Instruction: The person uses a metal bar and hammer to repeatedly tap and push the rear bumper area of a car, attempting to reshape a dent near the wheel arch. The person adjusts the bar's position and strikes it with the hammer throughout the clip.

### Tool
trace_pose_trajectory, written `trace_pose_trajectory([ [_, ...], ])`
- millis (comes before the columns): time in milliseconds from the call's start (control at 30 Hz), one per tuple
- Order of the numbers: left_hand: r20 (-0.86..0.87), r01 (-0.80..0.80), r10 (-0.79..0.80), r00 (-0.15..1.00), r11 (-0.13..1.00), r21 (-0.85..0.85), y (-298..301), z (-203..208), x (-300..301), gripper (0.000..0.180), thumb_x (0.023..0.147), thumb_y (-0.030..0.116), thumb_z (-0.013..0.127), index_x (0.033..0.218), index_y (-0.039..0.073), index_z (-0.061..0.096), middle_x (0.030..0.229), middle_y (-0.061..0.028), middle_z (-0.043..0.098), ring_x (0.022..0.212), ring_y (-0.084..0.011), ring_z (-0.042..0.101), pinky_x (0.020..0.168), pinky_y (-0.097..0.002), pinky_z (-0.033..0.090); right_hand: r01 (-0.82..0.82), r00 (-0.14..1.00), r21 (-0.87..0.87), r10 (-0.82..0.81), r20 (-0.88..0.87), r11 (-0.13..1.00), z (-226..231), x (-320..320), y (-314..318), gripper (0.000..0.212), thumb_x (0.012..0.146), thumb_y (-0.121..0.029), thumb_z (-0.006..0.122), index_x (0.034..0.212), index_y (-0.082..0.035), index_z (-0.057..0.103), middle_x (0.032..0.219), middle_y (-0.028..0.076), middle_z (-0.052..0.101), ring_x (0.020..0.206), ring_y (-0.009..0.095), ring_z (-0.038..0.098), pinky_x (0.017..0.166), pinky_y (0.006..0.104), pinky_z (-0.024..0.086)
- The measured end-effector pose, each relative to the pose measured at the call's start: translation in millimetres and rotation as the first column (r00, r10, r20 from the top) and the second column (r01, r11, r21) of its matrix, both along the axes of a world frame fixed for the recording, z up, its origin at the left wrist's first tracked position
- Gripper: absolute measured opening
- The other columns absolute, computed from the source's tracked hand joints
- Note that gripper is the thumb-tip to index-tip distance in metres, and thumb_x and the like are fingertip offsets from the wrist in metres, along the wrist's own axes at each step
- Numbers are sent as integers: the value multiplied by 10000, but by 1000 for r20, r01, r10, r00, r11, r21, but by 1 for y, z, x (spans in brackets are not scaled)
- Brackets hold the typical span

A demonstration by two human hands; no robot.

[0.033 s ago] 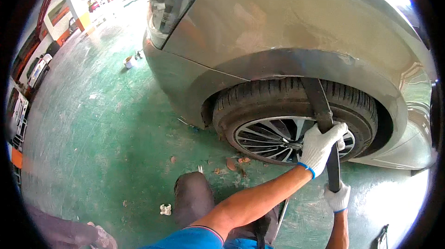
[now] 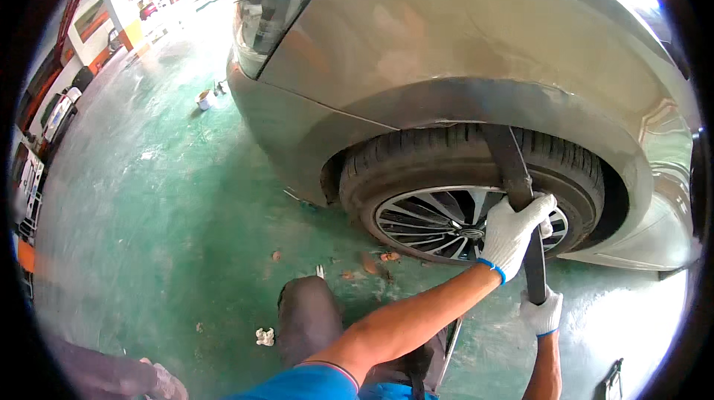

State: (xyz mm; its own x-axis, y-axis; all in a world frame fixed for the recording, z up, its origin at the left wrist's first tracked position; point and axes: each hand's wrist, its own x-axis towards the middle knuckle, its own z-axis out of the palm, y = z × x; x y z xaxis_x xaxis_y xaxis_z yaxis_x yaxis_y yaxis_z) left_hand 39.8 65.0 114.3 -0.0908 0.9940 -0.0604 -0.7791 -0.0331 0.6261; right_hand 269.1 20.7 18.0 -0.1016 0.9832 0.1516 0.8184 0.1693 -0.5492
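A grey car stands on the green floor, with its front wheel (image 2: 446, 218) showing a dark tyre and a spoked alloy rim. A long dark flat bar (image 2: 513, 169) runs from below the wheel up across the tyre into the wheel arch. My left hand (image 2: 513, 235), in a white glove with a blue cuff, grips the bar in front of the rim. My right hand (image 2: 541, 312), gloved the same, holds the bar's lower end close to the floor. My forearms are bare.
My knee in dark trousers (image 2: 309, 318) is just before the wheel. Small scraps and a crumpled white bit (image 2: 265, 336) lie on the green floor. A small can (image 2: 204, 99) sits by the car's bumper. Shelving lines the left wall; a dark tool (image 2: 611, 381) lies at lower right.
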Motion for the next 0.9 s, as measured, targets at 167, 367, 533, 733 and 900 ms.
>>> trace_pose_trajectory([
  [167, 102, 123, -128, 987, 991, 56, -12, -18, 14, 204, 897, 148, 775, 1007, 4, 681, 780, -55, 664, 694, -141, 634, 669, -303, 518, -55, 998, 77, 52, 31, 996, 0, 11, -6, 171, 740, -137, 763, 781, 16, 699, 634, 205, 651, 559, 223, 683, 581, 364, 522],
  [367, 42, 76, -82, 996, 990, 115, -12, -19, 8, 167, 909, 135, 745, 993, 7, 680, 772, -57, 667, 675, -143, 638, 665, -306, 523, -16, 1000, 66, 15, 14, 998, 3, -4, -19, 190, 735, -154, 771, 792, 13, 701, 648, 214, 653, 562, 269, 688, 593, 368, 530],
  [533, -36, 67, -64, 997, 994, 86, -4, -9, 9, 109, 909, 115, 701, 952, 15, 692, 750, -51, 663, 650, -122, 618, 636, -283, 502, -20, 997, -1, 20, 72, 1000, -2, 10, 0, 203, 728, -164, 774, 773, 16, 690, 638, 224, 634, 549, 281, 676, 588, 369, 527],
  [733, 26, 65, -69, 997, 987, 149, -7, -16, 4, 159, 917, 131, 731, 989, 6, 666, 761, -68, 661, 683, -159, 641, 656, -315, 535, -37, 999, 64, 35, 36, 997, -1, 4, -16, 180, 725, -153, 775, 757, 0, 684, 634, 216, 630, 570, 309, 690, 573, 374, 521],
  [900, -32, 55, -51, 998, 991, 119, -6, -6, -7, 174, 907, 176, 755, 966, 38, 668, 754, -56, 655, 692, -156, 648, 663, -311, 545, -23, 999, 6, 23, 30, 1000, -2, 3, -25, 183, 740, -167, 772, 789, -6, 702, 656, 213, 644, 590, 278, 702, 588, 371, 526],
])
